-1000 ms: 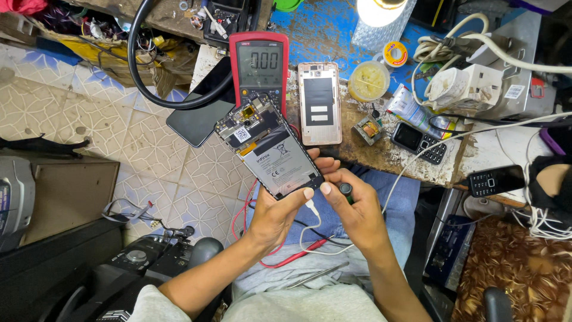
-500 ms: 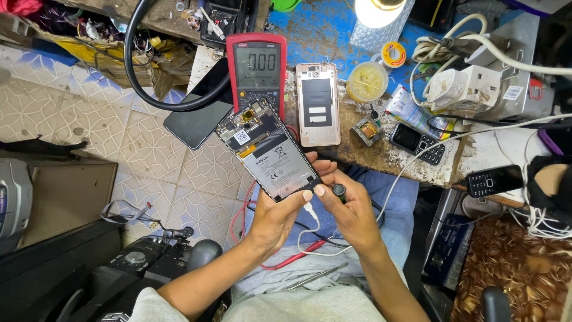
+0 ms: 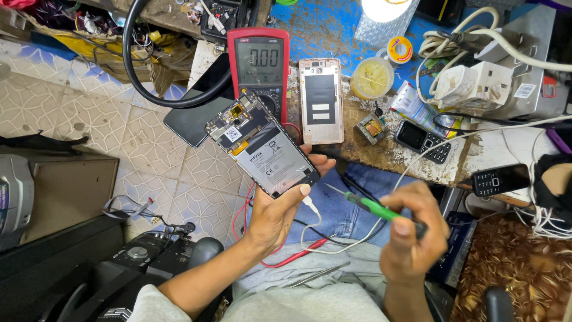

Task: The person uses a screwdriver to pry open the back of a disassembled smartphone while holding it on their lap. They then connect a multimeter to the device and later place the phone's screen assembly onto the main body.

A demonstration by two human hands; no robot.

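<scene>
Holding opened phone (image 3: 262,149) in left hand (image 3: 280,209), fingers clamped round its lower end, back cover off, battery showing. White cable (image 3: 333,238) plugged into phone's bottom edge. Right hand (image 3: 414,238) closed round green screwdriver (image 3: 366,206), tip pointing toward phone, just short of it. Multimeter (image 3: 259,68) behind phone on tabletop (image 3: 381,152). Pink back cover (image 3: 322,98) right of phone, beside multimeter. Keypad phone (image 3: 424,140) farther right.
</scene>
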